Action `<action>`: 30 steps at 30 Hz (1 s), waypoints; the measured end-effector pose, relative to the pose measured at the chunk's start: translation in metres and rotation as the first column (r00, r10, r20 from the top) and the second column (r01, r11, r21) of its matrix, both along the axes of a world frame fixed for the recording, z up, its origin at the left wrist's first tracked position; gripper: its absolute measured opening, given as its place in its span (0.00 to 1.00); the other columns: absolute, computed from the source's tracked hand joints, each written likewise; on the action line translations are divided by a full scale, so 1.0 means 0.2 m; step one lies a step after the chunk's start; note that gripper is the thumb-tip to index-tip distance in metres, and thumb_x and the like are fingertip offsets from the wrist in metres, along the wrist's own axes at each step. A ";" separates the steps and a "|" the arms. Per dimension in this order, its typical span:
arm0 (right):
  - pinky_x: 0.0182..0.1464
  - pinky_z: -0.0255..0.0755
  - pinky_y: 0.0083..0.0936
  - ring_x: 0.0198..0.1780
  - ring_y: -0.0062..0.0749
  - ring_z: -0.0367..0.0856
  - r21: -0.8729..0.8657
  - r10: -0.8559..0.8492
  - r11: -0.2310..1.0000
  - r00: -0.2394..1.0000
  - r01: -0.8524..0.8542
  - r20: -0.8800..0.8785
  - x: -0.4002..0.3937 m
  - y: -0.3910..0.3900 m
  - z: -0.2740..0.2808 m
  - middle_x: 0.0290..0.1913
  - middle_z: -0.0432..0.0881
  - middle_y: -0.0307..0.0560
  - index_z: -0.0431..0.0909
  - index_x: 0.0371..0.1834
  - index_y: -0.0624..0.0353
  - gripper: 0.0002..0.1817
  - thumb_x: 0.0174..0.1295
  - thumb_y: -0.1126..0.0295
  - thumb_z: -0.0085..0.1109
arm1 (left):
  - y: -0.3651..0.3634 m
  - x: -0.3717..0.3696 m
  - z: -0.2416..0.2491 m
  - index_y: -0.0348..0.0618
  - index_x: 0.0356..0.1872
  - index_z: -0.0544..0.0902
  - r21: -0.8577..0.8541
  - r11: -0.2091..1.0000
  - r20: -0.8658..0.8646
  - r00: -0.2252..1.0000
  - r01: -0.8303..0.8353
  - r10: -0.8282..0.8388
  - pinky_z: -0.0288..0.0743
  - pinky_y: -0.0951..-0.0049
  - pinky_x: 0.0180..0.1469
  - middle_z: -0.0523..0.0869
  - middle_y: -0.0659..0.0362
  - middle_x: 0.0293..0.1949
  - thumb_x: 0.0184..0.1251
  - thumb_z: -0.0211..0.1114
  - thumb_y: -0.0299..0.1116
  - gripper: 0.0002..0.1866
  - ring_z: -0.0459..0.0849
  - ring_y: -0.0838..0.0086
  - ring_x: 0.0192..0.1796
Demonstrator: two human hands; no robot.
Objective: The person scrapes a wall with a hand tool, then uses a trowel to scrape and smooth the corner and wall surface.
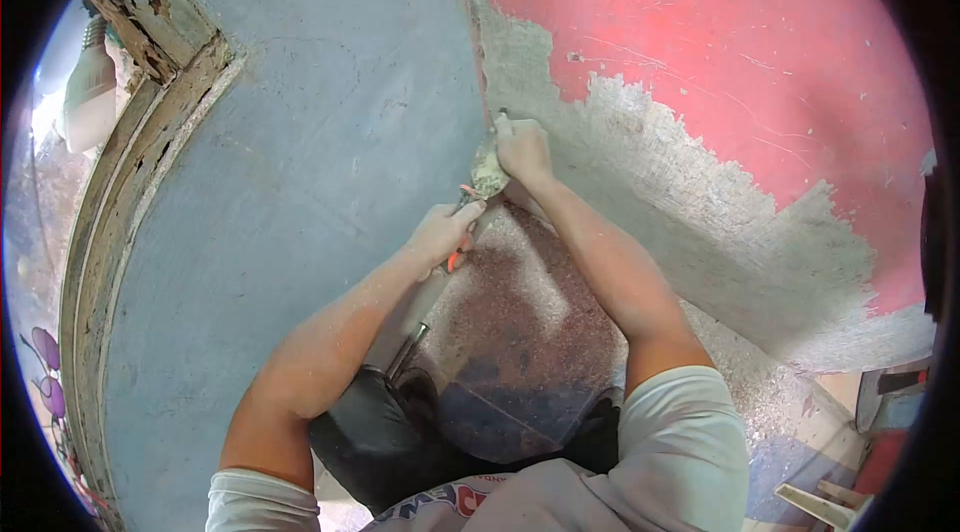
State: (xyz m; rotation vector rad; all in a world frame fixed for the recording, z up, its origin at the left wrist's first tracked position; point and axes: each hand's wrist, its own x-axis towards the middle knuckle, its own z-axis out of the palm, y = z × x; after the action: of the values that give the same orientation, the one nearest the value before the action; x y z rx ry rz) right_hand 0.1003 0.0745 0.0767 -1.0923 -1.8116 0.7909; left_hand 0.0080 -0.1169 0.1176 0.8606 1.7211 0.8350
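Note:
My left hand (445, 234) is closed around the orange-and-black handle of what looks like a trowel (489, 172). The rounded blade is coated with pale greenish-grey paste and points up toward the corner where two walls meet. My right hand (524, 150) is closed right beside the blade, against the corner. A small dark tip (503, 112) shows above its fingers, but what it belongs to is hidden. Left of the corner is a grey-blue wall (300, 132). To the right, a pink wall (700, 52) has its paint stripped to grey plaster along the lower part.
Dusty floor (520, 302) with scattered debris lies below my hands. A metal tube (408, 350) is near my knee. At far left are a worn wooden frame (150, 172) and a hanging light bulb (90, 97). A wooden piece (815, 507) is at lower right.

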 end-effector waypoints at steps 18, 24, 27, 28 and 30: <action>0.44 0.73 0.53 0.37 0.68 0.84 0.041 -0.026 0.999 0.997 0.029 -0.076 0.37 -0.08 0.34 0.30 0.82 0.72 0.84 0.26 0.69 0.30 0.77 0.52 0.50 | -0.02 0.19 0.19 0.41 0.31 0.75 0.229 0.954 -0.034 0.981 0.195 -0.192 0.69 0.70 0.18 0.75 0.63 0.19 0.85 0.56 0.46 0.21 0.76 0.77 0.15; 0.42 0.74 0.53 0.36 0.68 0.85 0.074 -0.065 0.995 0.997 0.068 -0.037 0.34 -0.09 0.19 0.28 0.82 0.70 0.85 0.28 0.69 0.31 0.78 0.51 0.50 | -0.02 0.16 0.08 0.39 0.31 0.75 0.185 0.956 -0.110 0.971 0.228 -0.210 0.68 0.70 0.19 0.75 0.63 0.19 0.85 0.57 0.47 0.23 0.76 0.77 0.16; 0.42 0.73 0.53 0.36 0.69 0.84 0.147 -0.085 0.984 0.988 0.104 -0.132 0.35 -0.08 0.46 0.29 0.82 0.71 0.85 0.28 0.69 0.30 0.79 0.53 0.49 | 0.04 0.19 0.17 0.38 0.32 0.76 0.320 0.928 -0.172 0.975 0.191 -0.141 0.68 0.71 0.20 0.76 0.63 0.19 0.85 0.57 0.46 0.22 0.76 0.78 0.17; 0.42 0.73 0.53 0.37 0.69 0.84 0.107 -0.096 0.988 0.989 0.108 -0.110 0.36 -0.10 0.51 0.29 0.82 0.71 0.84 0.28 0.69 0.30 0.80 0.54 0.48 | 0.03 0.21 0.22 0.37 0.34 0.77 0.299 0.941 -0.067 0.987 0.160 -0.146 0.69 0.72 0.22 0.77 0.62 0.19 0.85 0.57 0.45 0.21 0.76 0.78 0.18; 0.40 0.72 0.50 0.34 0.64 0.84 0.220 -0.058 0.971 0.985 0.093 -0.163 0.36 -0.07 0.37 0.28 0.81 0.71 0.83 0.28 0.70 0.29 0.79 0.54 0.50 | 0.02 0.22 0.18 0.37 0.35 0.77 0.261 0.946 -0.068 0.981 0.193 -0.181 0.70 0.72 0.22 0.77 0.62 0.19 0.85 0.58 0.45 0.20 0.76 0.78 0.18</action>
State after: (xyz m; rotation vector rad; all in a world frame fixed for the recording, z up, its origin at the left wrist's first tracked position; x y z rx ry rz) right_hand 0.1719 0.0606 0.1498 -0.9193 -1.6718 0.5904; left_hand 0.0516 -0.1137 0.1533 1.2120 1.5553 0.9367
